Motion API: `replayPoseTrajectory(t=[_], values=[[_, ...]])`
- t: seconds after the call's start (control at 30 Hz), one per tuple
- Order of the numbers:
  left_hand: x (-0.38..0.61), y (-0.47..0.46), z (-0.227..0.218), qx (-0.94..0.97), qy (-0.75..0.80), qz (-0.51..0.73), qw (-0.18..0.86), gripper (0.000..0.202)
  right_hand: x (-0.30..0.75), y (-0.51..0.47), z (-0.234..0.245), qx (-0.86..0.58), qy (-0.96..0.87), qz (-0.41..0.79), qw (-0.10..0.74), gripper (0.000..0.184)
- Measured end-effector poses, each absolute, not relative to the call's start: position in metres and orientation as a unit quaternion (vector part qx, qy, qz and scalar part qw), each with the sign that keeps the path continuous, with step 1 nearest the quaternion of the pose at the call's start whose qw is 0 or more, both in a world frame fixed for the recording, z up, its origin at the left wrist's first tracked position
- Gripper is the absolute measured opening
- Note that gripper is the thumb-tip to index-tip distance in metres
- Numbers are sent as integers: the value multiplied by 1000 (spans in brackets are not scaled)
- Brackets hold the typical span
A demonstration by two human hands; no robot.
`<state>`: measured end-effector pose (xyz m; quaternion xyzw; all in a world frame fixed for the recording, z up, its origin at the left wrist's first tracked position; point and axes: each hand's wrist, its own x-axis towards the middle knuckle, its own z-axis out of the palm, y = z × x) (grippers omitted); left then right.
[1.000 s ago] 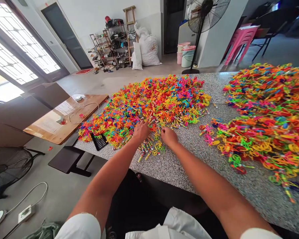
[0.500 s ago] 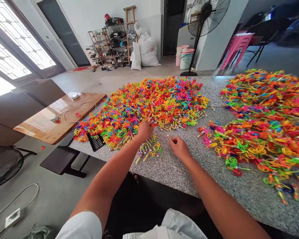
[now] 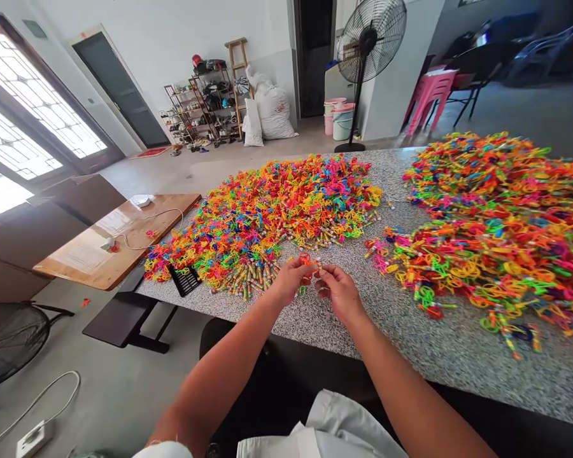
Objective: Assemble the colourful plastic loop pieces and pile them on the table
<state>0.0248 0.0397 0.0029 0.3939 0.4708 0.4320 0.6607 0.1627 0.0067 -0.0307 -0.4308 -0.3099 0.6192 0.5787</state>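
My left hand [image 3: 290, 280] and my right hand [image 3: 340, 291] meet just above the near edge of a speckled granite table [image 3: 449, 346]. Between their pinched fingertips is a small orange plastic piece [image 3: 307, 260] joined to a short stick. A big heap of small bright plastic toy pieces [image 3: 286, 207] lies just beyond my hands. Several small striped sticks [image 3: 248, 275] lie in a row at its near edge, left of my left hand. A second heap of assembled coloured pieces [image 3: 496, 216] spreads over the table's right side.
A black grid-shaped piece [image 3: 184, 280] lies at the table's left corner. A wooden side table [image 3: 114, 238] with a cable stands to the left. A standing fan [image 3: 370, 38], buckets, sacks and a shoe rack stand behind. Another fan [image 3: 9, 337] sits on the floor at the left.
Both hands drew back from the heap's edge toward me and came together, lifting a small orange piece between them. The view shifted slightly to the right.
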Motion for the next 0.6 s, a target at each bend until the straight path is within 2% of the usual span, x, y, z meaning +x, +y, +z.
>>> replayPoseTrajectory(t=[0.17, 0.3, 0.47, 0.6], values=[[35, 30, 1, 437, 488, 435, 618, 27, 166, 9, -35, -457, -347, 573, 586, 40], [28, 27, 4, 412, 491, 401, 655, 36, 175, 11, -31, -507, -445, 488, 554, 35], [13, 29, 8, 418, 479, 312, 706, 31, 183, 15, -28, -529, -524, 417, 521, 26], [5, 37, -1, 329, 502, 375, 707, 25, 185, 6, -27, -531, -488, 391, 572, 29]])
